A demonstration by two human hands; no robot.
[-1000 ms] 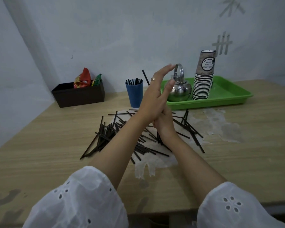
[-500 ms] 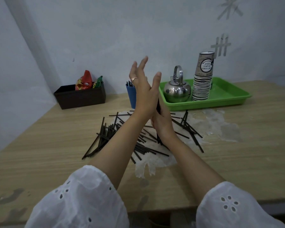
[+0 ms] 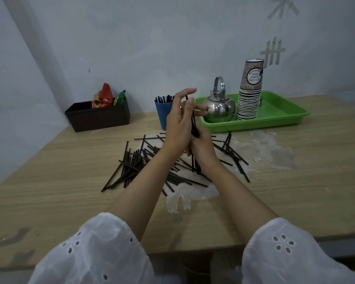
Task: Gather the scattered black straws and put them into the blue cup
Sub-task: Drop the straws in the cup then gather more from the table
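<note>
I see the right hand (image 3: 202,147) grasping upright thin black straws (image 3: 193,123). The left hand (image 3: 177,121), released, rests against them.

The only text that could be read stood on a round white label (image 3: 254,75) on the top cup of the stack of paper cups (image 3: 248,103) in the green tray (image 3: 283,117); it was printed upside down and seemed to say "DON'T FORCE TO SMILE TODAY". The print on the snack packets (image 3: 103,96) in the black box (image 3: 97,117) was too small to read. Grey marks (image 3: 272,51) on the wall looked like a hash sign and gave no words.
</note>
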